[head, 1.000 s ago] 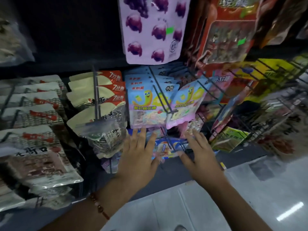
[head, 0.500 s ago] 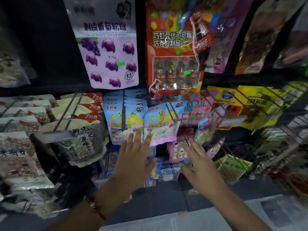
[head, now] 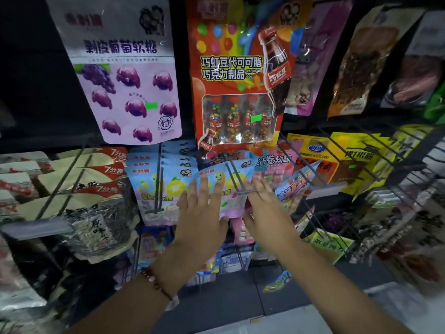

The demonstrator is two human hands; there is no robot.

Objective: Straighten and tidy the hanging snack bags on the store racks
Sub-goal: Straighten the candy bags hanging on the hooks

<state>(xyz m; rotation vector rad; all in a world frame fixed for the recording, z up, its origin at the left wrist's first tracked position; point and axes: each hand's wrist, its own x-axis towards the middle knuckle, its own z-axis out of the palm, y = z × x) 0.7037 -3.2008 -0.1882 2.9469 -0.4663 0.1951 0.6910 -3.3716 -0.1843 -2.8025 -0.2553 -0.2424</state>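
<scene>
A tilted light-blue and pink candy bag (head: 228,179) hangs at the front of a metal hook (head: 237,180) in the middle row. My left hand (head: 201,216) lies flat against its left part, fingers straight. My right hand (head: 265,208) reaches to its right edge with fingers extended by the hook's tip. A stack of the same blue bags (head: 156,184) hangs on the hook to the left. Behind my right hand a pink bag (head: 272,165) and a skewed blue bag (head: 297,182) hang.
Above hang a purple grape-candy bag (head: 130,92) and a red chocolate-bean bag (head: 237,75). Sunflower-seed bags (head: 96,196) fill the hooks at left; yellow bags (head: 356,162) and bare wire hooks (head: 390,160) jut out at right. More small bags hang below my hands.
The view has risen from the lower row to the middle row. Both hands have moved up from the lower bags onto the tilted blue and pink bag.
</scene>
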